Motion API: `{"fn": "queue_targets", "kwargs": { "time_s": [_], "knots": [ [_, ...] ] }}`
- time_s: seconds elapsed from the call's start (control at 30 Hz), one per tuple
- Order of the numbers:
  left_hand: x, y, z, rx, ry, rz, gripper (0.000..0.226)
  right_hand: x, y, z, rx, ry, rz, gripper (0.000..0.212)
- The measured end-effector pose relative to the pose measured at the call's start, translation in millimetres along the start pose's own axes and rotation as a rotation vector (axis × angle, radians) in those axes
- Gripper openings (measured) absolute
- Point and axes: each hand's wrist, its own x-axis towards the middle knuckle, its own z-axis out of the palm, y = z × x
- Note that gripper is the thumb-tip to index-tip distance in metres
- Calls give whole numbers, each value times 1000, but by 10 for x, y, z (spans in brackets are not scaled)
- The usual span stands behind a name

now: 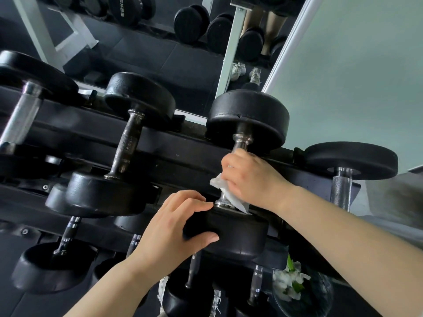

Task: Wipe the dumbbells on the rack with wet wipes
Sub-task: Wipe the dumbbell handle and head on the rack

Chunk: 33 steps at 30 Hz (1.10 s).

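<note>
The black round-headed dumbbell with a chrome handle (248, 117) lies across the upper tier of the black steel rack (183, 147), with 1 head toward the person. The right hand (251, 177) wraps around the handle and presses a crumpled white wet wipe (225, 194) against the metal. The wipe's loose end reaches the near collar. The left hand (180, 227) grips the near head, fingers over its upper edge, thumb on its curved side. In the wall mirror (160, 56), 1 reflected dumbbell (123, 10) bears white lettering that reads "S2KG".
</note>
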Motion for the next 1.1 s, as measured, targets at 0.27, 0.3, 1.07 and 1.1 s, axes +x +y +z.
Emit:
{"fn": "queue_targets", "kwargs": {
  "time_s": [0.27,0.3,1.07,1.1],
  "knots": [
    [1,6,0,2,3,-2,41,-62,118,9,164,12,-45,9],
    [0,7,1,-4,7,-5,41,-1,187,-12,136,47,-6,7],
    [-8,-5,11,-27,14,2,41,-268,-19,63,453,226,238,14],
    [-8,-2,11,-24,14,0,41,-238,13,30,521,325,399,13]
  ]
}}
